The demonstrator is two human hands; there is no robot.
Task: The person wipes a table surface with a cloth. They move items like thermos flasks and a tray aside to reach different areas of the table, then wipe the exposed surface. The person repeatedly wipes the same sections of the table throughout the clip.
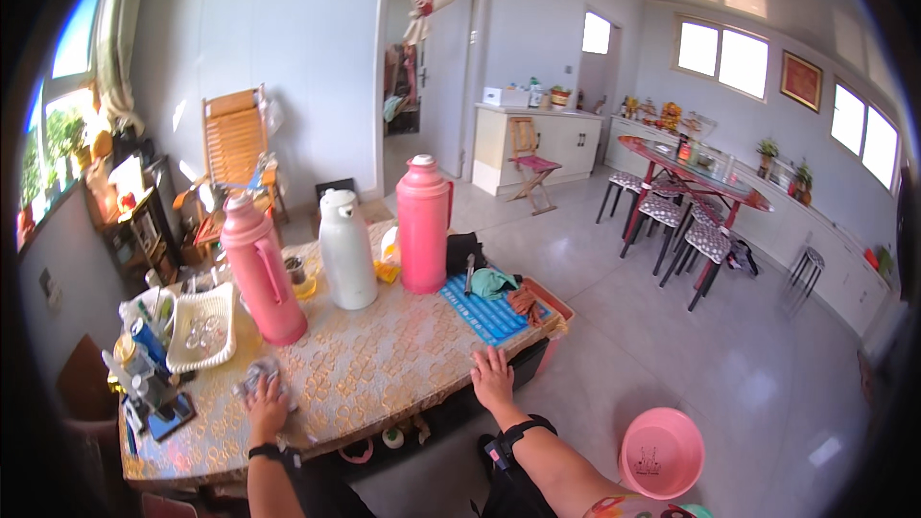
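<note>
My left hand (266, 406) presses on a crumpled grey cloth (260, 374) on the patterned tablecloth (360, 367). At the table's front edge rests my right hand (493, 379), fingers apart, holding nothing. Behind my hands stand a pink thermos flask (262, 270) with its handle towards me, a pale grey-green vacuum flask (347, 252) and a second pink thermos flask (422, 230). Beyond my right hand, a blue printed mat (482, 313) bears a green cloth (493, 283) and a brown cloth (526, 304).
A cream plastic basket (203, 327), a phone (171, 417) and several bottles crowd the table's left end. On the floor at right stands a pink basin (661, 452). Farther off are patterned stools (709, 241) around a glass-topped table (691, 169), and a wooden reclining chair (235, 133).
</note>
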